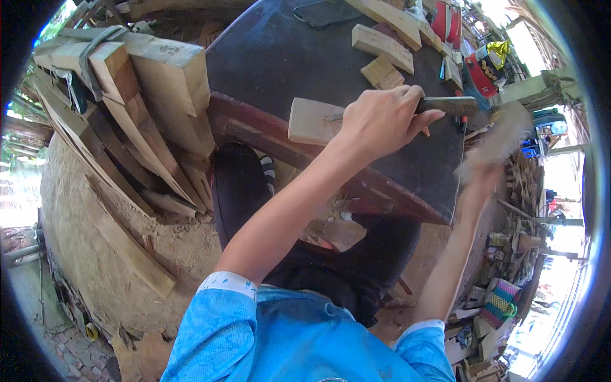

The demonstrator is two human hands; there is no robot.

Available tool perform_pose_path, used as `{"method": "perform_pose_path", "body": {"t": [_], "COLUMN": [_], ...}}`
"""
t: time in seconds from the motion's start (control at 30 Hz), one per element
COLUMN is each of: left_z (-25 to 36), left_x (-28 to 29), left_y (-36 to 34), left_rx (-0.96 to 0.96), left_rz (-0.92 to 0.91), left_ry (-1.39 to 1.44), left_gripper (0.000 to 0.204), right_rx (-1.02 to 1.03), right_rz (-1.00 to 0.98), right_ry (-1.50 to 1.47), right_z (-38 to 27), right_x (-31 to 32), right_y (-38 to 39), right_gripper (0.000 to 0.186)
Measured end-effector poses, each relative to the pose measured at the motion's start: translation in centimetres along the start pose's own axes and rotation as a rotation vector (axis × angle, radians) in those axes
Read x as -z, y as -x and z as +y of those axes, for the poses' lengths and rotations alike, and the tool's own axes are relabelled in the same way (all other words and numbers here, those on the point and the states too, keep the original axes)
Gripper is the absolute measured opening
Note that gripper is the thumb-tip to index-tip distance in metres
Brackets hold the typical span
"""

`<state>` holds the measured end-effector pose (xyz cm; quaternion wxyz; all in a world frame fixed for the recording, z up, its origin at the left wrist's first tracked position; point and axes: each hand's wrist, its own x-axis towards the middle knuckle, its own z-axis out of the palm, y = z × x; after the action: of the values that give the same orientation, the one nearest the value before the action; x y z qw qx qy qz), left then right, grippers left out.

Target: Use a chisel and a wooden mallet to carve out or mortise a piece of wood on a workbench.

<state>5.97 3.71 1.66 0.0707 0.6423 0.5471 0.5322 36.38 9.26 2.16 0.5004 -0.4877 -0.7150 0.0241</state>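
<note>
My left hand [385, 121] is closed around a chisel, whose dark handle [452, 106] sticks out to the right. The narrow metal blade [335, 117] lies low over a pale wooden block [310, 120], its tip touching or close to the top face. That block rests at the near edge of the dark table [273, 57]. Off to the right, my right hand [485, 175] is smeared by motion and grips a blurred grey-brown block [503, 140], held beyond the end of the chisel handle. My left fingers partly hide the tool.
Short wooden pieces [382, 48] lie at the table's far right, near a red and yellow packet [487, 67]. Thick boards [165, 70] lean on the left, bound with a strap [92, 60]. A loose plank [130, 239] lies on the dirt floor. A woven basket [499, 302] stands lower right.
</note>
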Motion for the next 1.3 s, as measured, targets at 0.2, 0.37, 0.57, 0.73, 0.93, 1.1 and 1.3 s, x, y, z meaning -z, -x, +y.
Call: {"method": "perform_pose_path", "body": {"t": [0.2, 0.37, 0.57, 0.73, 0.93, 1.1, 1.3], "left_z": [-0.4, -0.2, -0.9, -0.7, -1.0, -1.4, -1.5], "left_x": [0.5, 1.1, 0.7, 0.9, 0.8, 0.8, 1.0], "left_y": [0.0, -0.1, 0.2, 0.0, 0.1, 0.2, 0.1], "left_rx": [-0.037, 0.009, -0.004, 0.000, 0.033, 0.005, 0.069], "left_rz": [0.037, -0.009, 0.039, 0.034, 0.001, 0.006, -0.049], "left_ry": [-0.070, -0.069, -0.102, -0.108, -0.140, -0.161, -0.217], "left_gripper": [0.052, 0.053, 0.053, 0.053, 0.053, 0.053, 0.055], "right_rx": [-0.703, 0.249, -0.201, -0.749, 0.132, -0.361, -0.674], "right_rz": [0.190, -0.130, -0.063, 0.038, -0.259, -0.170, -0.072], "right_ry": [-0.720, 0.329, -0.221, -0.803, 0.248, -0.275, -0.566], "right_z": [-4.0, -3.6, -4.3, -4.0, -5.5, -6.8, -8.7], "right_x": [-1.6, -2.6, -4.0, -2.6, -3.1, -4.2, -4.4], "right_y": [-1.2, 1.4, 2.1, 0.6, 1.7, 2.0, 0.8], "right_gripper": [0.069, 0.053, 0.059, 0.062, 0.070, 0.071, 0.072]}}
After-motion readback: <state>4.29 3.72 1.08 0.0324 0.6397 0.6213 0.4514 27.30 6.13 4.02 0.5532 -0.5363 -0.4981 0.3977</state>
